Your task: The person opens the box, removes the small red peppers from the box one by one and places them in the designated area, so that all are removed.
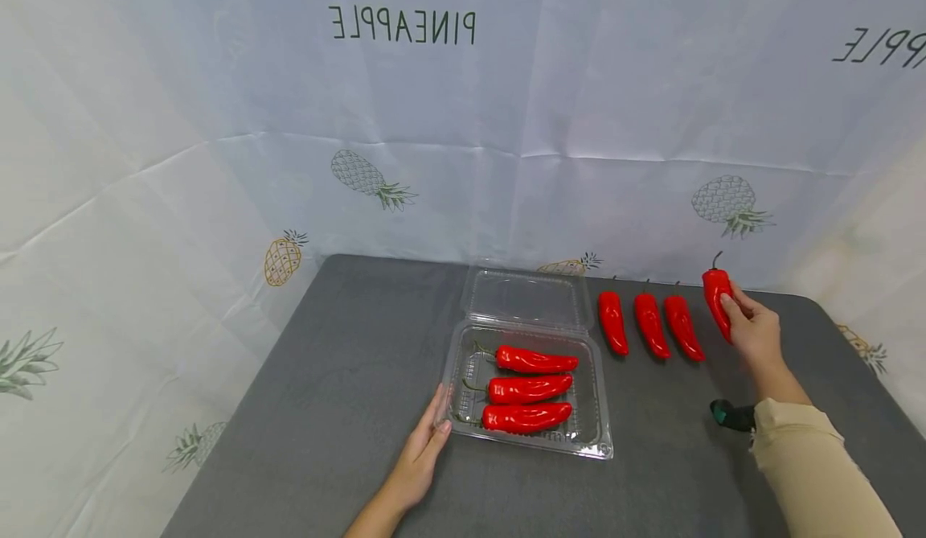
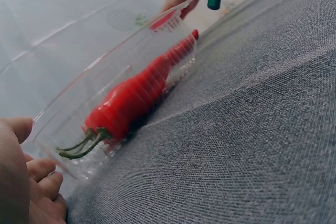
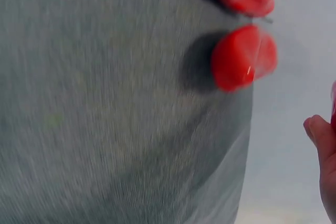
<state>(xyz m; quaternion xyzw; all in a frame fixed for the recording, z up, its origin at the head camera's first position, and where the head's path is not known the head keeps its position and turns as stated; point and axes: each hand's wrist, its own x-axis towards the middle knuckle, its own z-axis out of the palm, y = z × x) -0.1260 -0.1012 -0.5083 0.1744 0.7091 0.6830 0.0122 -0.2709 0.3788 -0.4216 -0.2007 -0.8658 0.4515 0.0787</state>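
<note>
A clear plastic clamshell container (image 1: 602, 409) lies on the table with its lid (image 1: 528, 297) folded back. Three red peppers (image 1: 530, 389) lie in its base, stems to the left. My left hand (image 1: 415, 462) holds the container's near left corner, thumb at the rim and fingers along the outer wall; the left wrist view shows the fingers (image 2: 47, 182) beside that wall. Over on the right, my right hand (image 1: 755, 330) pinches another red pepper (image 1: 714, 295), stem upward. Only part of that hand (image 3: 326, 156) shows in the right wrist view.
Three more red peppers (image 1: 651, 325) form a row on the grey table (image 1: 347, 361) between container and right hand. A dark green-tipped device (image 1: 732, 416) sits at the right wrist. Behind the table hangs a pineapple-print cloth (image 1: 506, 168).
</note>
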